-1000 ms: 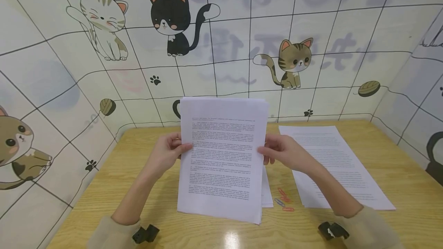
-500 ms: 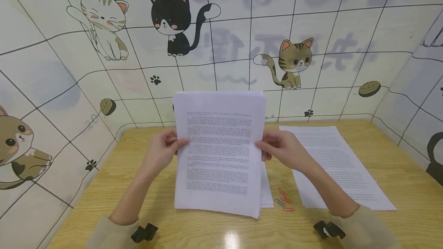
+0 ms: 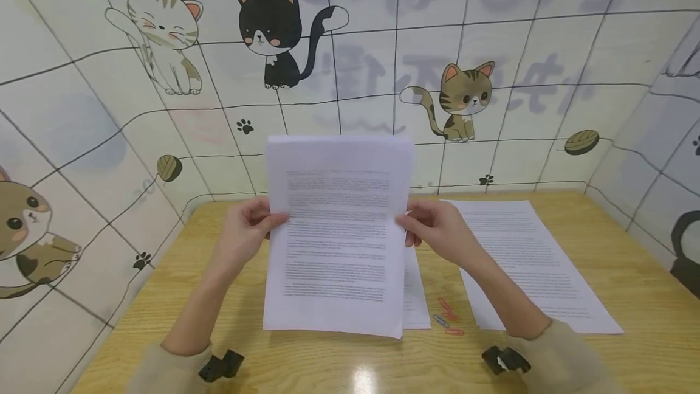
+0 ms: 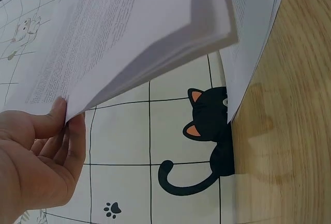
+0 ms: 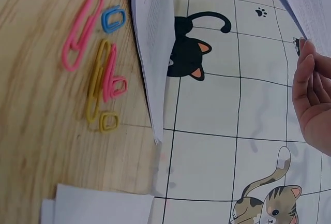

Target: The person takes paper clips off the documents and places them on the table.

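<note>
A stack of printed paper sheets (image 3: 336, 236) is held up, nearly upright, over the table. My left hand (image 3: 246, 233) pinches its left edge at mid-height, thumb on the printed face; the left wrist view shows the left hand (image 4: 44, 159) with its fingers behind the sheets. On the opposite edge my right hand (image 3: 440, 230) pinches the stack with thumb and fingers. In the right wrist view the right hand (image 5: 313, 94) grips the stack's edge at the far right. The sheets' lower edges look slightly uneven and fanned in the left wrist view.
Behind the held stack, more sheets (image 3: 417, 297) lie on the wooden table (image 3: 306, 363), partly hidden. Several coloured paper clips (image 5: 83, 27) lie to their right. Another printed sheet pile (image 3: 536, 266) rests farther right. A cat-patterned wall (image 3: 361, 78) stands behind the table.
Both hands have moved the held stack up and slightly to the left. The grip on both side edges stays the same, and the sheets and clips on the table stay put.
</note>
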A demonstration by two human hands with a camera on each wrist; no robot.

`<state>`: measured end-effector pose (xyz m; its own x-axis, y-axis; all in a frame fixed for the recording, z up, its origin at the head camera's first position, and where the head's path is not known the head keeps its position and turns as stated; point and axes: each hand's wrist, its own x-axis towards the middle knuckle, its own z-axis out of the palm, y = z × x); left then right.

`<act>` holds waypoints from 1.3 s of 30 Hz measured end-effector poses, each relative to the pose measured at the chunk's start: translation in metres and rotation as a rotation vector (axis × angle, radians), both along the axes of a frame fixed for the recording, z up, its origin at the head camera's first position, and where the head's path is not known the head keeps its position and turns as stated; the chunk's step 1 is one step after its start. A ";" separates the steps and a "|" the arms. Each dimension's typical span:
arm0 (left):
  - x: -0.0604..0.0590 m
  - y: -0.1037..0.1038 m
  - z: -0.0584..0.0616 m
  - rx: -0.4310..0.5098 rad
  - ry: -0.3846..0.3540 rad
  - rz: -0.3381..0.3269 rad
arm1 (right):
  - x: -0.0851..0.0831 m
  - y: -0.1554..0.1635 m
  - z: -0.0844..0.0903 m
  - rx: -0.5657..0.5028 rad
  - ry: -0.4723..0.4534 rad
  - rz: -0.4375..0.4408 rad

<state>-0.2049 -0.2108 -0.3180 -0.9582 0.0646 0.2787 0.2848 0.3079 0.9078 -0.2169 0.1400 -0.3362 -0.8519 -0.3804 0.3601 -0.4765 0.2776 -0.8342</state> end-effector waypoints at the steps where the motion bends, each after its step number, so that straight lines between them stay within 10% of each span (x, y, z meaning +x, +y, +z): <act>1: 0.000 -0.001 0.000 -0.001 -0.001 0.011 | -0.001 -0.002 0.000 -0.007 -0.002 -0.001; 24: -0.011 -0.047 0.003 -0.108 -0.102 0.206 | -0.017 -0.064 -0.005 -0.040 -0.062 0.029; 39: -0.026 -0.072 -0.009 -0.152 -0.124 0.149 | -0.034 -0.104 -0.015 -0.055 -0.145 -0.118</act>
